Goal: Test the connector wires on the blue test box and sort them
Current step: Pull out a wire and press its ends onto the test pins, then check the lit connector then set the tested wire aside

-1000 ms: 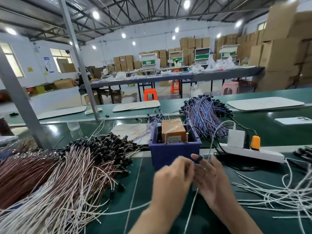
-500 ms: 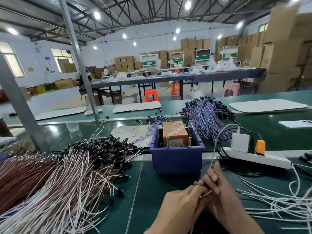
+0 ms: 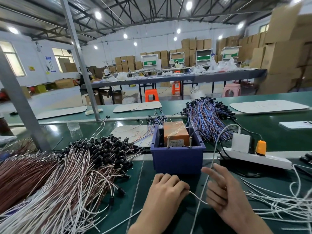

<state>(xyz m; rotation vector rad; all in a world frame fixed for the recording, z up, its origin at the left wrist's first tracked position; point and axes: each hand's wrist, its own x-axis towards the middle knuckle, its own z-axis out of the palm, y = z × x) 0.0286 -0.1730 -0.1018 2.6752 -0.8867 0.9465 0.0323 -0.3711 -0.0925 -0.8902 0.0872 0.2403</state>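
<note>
Hands before the blue test box [image 3: 177, 159]
I see left hand [image 3: 166, 191] curled round a white wire [image 3: 197, 198], right hand [image 3: 226, 198] spread loose

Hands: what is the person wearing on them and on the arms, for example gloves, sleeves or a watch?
Both hands are bare: the left hand and the right hand wear no gloves. The forearms in view are bare too, with no sleeve, watch or bracelet showing. A ring I cannot make out.
</note>
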